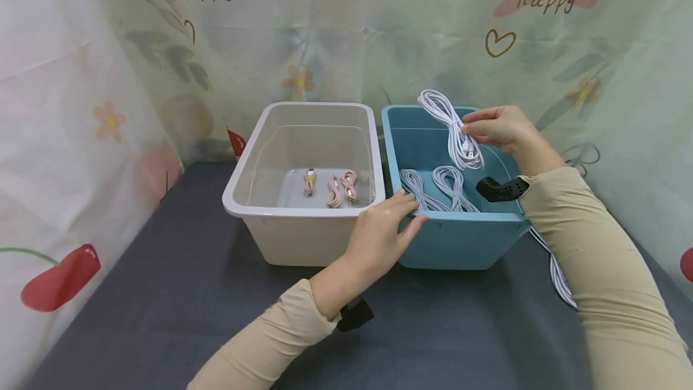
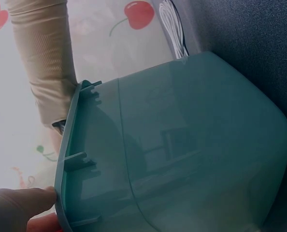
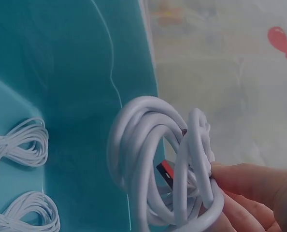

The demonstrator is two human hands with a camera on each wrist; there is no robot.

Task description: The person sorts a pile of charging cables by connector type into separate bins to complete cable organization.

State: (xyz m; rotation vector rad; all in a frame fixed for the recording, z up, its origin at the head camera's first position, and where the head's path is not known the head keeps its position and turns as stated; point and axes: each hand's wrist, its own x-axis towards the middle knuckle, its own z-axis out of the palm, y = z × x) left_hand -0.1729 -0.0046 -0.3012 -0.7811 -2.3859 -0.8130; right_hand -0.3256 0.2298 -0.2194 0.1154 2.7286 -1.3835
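My right hand (image 1: 500,128) pinches a coiled white charging cable (image 1: 445,119) at its middle, holding it up over the blue bin (image 1: 460,239). In the right wrist view thick loops of this cable (image 3: 138,140) hang off the fingertips, and a connector with a red-orange inside shows among them. Two more coiled white cables (image 1: 448,182) lie in the blue bin. My left hand (image 1: 379,227) holds the bin's near left rim, thumb on the outside and fingers over the edge. In the left wrist view the thumb (image 2: 39,199) presses at the rim.
A beige bin (image 1: 303,233) stands close against the blue one's left side, with three small pink cable bundles (image 1: 334,192) inside. More white cable (image 1: 560,275) lies on the dark tabletop (image 1: 178,294) right of the blue bin. Patterned curtains (image 1: 335,35) hang behind and at both sides.
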